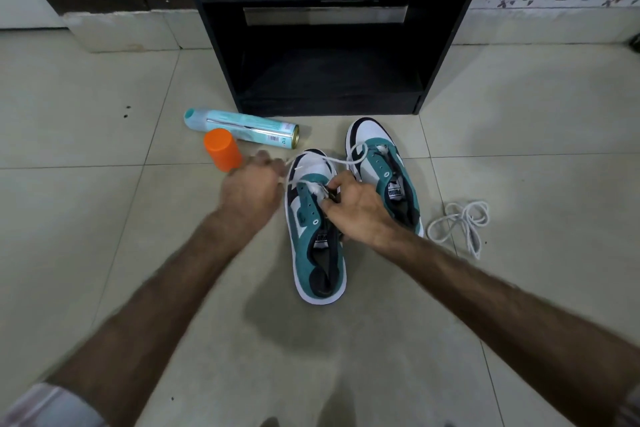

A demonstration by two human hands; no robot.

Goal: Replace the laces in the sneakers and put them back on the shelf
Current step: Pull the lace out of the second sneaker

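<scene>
Two sneakers [349, 204] are set on floor [104, 114] before shelf [325, 80]. Lace [332, 160] end is pinched by left hand [251, 185]; near sneaker's eyelet area is gripped by right hand [353, 206]. Spare lace [460, 224] lies right.

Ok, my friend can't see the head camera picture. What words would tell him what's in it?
Two hands lace the nearer green and white sneaker on a tiled floor: the left hand pulls a white lace sideways, the right hand pinches it at the eyelets. The second sneaker, a loose lace, a spray can and an orange cap lie before a black shelf.
</scene>
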